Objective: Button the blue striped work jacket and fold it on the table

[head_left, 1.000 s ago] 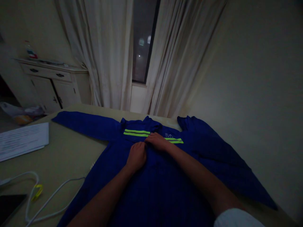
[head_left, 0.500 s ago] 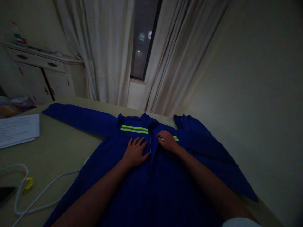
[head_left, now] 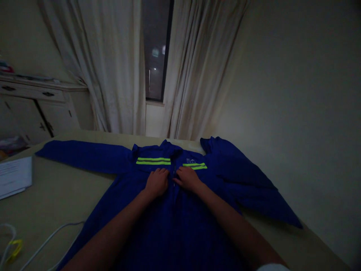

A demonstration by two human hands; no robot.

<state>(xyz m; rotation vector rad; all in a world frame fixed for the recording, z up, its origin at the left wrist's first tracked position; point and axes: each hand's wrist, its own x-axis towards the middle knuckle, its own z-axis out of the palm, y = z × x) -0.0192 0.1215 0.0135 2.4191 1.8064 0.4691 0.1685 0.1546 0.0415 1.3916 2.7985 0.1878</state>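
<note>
A blue jacket [head_left: 180, 222] with bright yellow-green chest stripes [head_left: 153, 161] lies front up on a beige table [head_left: 56, 195], sleeves spread to both sides. My left hand [head_left: 156, 182] rests on the chest just left of the zip line, fingers curled down onto the cloth. My right hand [head_left: 187, 178] lies just right of the zip, fingers bent and pressed on the fabric. The two hands are almost touching over the zip. Whether either pinches the zip or the cloth is too dark to tell.
White papers [head_left: 14, 175] lie at the table's left edge, with a white cable [head_left: 47, 241] and a yellow clip [head_left: 14, 250] at the near left. A white cabinet [head_left: 36, 109] stands at back left. Curtains [head_left: 118, 67] frame a dark window. A wall runs along the right.
My left hand went from a fist to spread flat and is now curled again by the zip. My right hand moved back in beside it. The view has shifted right.
</note>
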